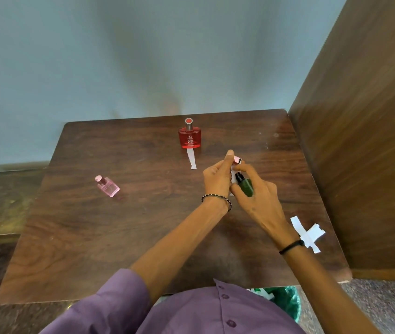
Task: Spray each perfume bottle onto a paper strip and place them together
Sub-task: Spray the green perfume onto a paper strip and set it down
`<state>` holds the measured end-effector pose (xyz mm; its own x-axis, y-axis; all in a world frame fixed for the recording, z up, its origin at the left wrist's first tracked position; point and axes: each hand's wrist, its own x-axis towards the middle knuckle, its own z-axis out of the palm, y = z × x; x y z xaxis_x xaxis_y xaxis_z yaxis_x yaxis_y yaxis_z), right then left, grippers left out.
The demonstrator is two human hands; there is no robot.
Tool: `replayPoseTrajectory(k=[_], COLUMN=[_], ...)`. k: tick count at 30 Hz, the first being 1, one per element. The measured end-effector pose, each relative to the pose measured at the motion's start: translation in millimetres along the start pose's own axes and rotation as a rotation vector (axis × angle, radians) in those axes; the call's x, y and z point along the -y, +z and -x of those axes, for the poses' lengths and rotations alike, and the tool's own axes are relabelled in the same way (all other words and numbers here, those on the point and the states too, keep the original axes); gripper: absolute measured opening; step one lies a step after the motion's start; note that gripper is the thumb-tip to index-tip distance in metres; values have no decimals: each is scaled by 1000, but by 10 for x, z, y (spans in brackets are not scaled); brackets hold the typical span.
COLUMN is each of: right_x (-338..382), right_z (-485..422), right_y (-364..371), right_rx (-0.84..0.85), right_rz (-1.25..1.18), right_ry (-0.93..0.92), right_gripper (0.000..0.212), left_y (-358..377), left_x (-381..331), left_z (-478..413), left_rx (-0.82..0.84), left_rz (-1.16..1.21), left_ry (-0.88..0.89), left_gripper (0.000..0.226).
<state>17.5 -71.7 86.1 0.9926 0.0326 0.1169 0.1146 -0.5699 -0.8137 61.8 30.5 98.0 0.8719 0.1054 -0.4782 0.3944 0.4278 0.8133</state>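
Note:
My right hand (255, 196) grips a small dark green spray bottle (246, 185) with a black nozzle, tilted up and to the left. My left hand (217, 178) pinches a white paper strip (233, 175) right in front of the nozzle, with a pink cap (237, 160) held at its fingertips. A red perfume bottle (189, 137) stands at the back of the wooden table (119, 237), with a used paper strip (191, 159) lying in front of it. A small pink perfume bottle (107, 186) stands alone at the left.
Loose white paper strips (308, 233) lie crossed near the table's right edge. A wooden panel (365, 141) rises along the right side, a pale wall stands behind. A green bin (285, 302) sits below the front edge.

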Motion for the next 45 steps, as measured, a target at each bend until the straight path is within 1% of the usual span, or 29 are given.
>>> replayPoseTrajectory(k=[3, 5, 7, 11, 14, 15, 16, 18, 19, 21, 23, 27, 30, 32, 33, 36, 39, 42, 45], right_x=[1, -7, -3, 29, 34, 36, 40, 48, 49, 48, 51, 93, 118, 127, 140, 179, 195, 251, 303], right_z=[-12, -20, -16, -2, 6, 5, 3, 2, -6, -27, -43, -59, -67, -75, -77, -44, -76, -66, -34], right_y=[27, 38, 46, 42, 11, -1, -9, -31, -48, -83, -109, -139, -188, -215, -214, -158, -139, -114, -109], right_rx=[8, -3, -21, -22, -36, -32, -13, 41, 57, 70, 85, 118, 123, 93, 91, 158, 104, 190, 286], right_rz=[72, 107, 79, -26, -42, -90, -197, -527, -672, -846, -903, -934, -953, -993, -984, -863, -965, -1039, -1204], right_ry=[-46, -55, -40, -18, -1, 30, 74, 157, 194, 246, 241, 245, 206, 213, 218, 205, 221, 192, 160], right_gripper=[20, 18, 19, 27, 23, 22, 20, 21, 23, 31, 35, 42, 37, 36, 36, 33, 32, 32, 35], left_y=[4, 10, 6, -15, -17, -19, -25, -47, -57, -75, -81, -88, -92, -89, -95, -107, -110, -100, -105], left_x=[-21, -23, -8, -30, -43, -42, -43, -27, -14, -5, -8, -18, -31, -44, -48, -20, -20, -25, -30], left_z=[22, 46, 36, 21, 18, 14, 8, -10, -23, -29, -29, -35, -6, 3, 7, 0, -1, 27, 44], left_rx=[1, -10, -15, -15, 0, -4, -12, -24, -29, -29, -24, -22, -11, -19, -31, -46, -61, -27, -4], left_rz=[44, 51, 45, 34, 18, 6, -11, -47, -59, -67, -53, -84, -84, -76, -77, -98, -130, -110, -87], left_ry=[-5, -20, -18, -7, 7, 9, 13, 39, 53, 62, 56, 76, 89, 85, 85, 93, 123, 132, 159], left_gripper=[29, 30, 27, 26, 26, 26, 27, 27, 27, 27, 27, 27, 30, 32, 32, 37, 33, 32, 29])
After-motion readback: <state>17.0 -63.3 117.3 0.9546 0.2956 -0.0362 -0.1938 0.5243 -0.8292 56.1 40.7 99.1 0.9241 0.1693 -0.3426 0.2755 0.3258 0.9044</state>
